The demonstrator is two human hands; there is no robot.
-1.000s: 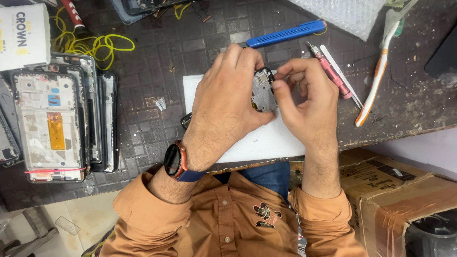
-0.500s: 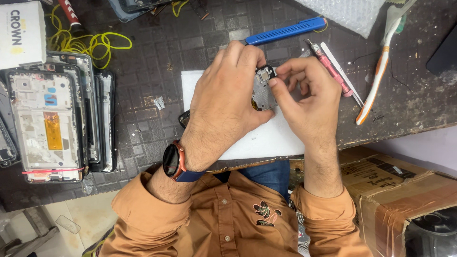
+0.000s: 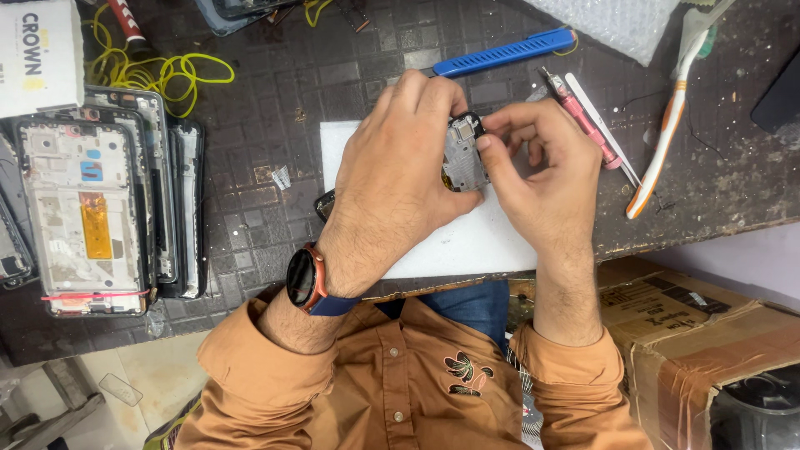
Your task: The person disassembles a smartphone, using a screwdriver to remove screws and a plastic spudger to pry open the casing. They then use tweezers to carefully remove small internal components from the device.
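Note:
Both hands meet over a white foam sheet (image 3: 467, 250) on the dark workbench. My left hand (image 3: 400, 179), with a red-rimmed watch on its wrist, grips a small grey phone part with a black frame (image 3: 463, 152) and covers most of it. The fingertips of my right hand (image 3: 542, 179) pinch the same part from its right side. A dark corner of something (image 3: 324, 203) shows from under my left hand.
Several bare phone frames (image 3: 92, 208) lie stacked at the left, by a white box (image 3: 37, 54) and yellow wire (image 3: 162, 75). Behind the hands lie a blue tool (image 3: 504, 52), a pink screwdriver (image 3: 583, 125), white tweezers (image 3: 602, 127) and an orange-white toothbrush (image 3: 662, 142). A taped cardboard box (image 3: 692, 333) stands lower right.
Both hands stay on the small part over the white sheet. Only the fingertips of my right hand have shifted slightly on it.

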